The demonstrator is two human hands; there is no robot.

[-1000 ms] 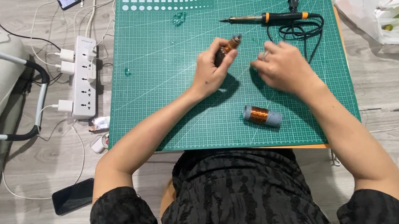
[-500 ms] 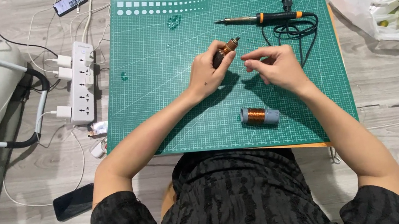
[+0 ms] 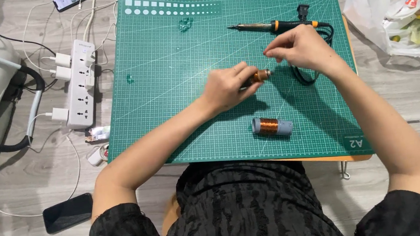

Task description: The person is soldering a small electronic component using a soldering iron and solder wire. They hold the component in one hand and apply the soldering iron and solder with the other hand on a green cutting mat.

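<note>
Copper-wound coil (image 3: pixel 259 76), left-hand (image 3: pixel 227 86) grip

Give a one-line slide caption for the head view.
Left hand holds a copper-wound coil above the green cutting mat; right hand pinches beside it.

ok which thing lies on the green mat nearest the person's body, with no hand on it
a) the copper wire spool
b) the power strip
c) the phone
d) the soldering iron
a: the copper wire spool lies alone on the green cutting mat near its close edge, below the left hand and the right hand; the soldering iron lies at the far side.
</note>
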